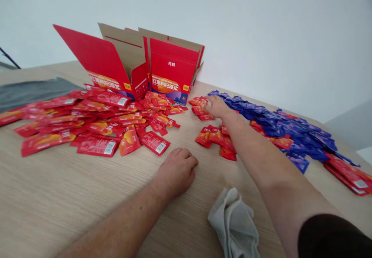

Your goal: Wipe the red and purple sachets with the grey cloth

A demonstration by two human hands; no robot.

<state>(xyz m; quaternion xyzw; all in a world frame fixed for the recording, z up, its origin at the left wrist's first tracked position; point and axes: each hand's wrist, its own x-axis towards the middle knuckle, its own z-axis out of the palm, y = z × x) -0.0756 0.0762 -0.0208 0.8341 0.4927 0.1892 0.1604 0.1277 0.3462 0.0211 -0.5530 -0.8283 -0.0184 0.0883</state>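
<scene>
My left hand (177, 171) rests on the wooden tabletop (72, 184) with its fingers curled, holding nothing, just in front of a large heap of red sachets (101, 118). My right hand (217, 107) stretches forward, its fingertips on a small group of red sachets (199, 106). Whether those fingers grip any sachet is hard to tell. Below that arm lies another red group (216, 137). To the right spreads a wide layer of blue sachets (279, 124), mixed with some red ones.
An open red-and-kraft cardboard box (171, 68) stands at the back, its flaps up, behind the red heap. A crumpled grey-white cloth (234, 225) lies near the front edge. Grey fabric (31, 93) lies at the far left, and more red sachets (347, 174) lie at the right.
</scene>
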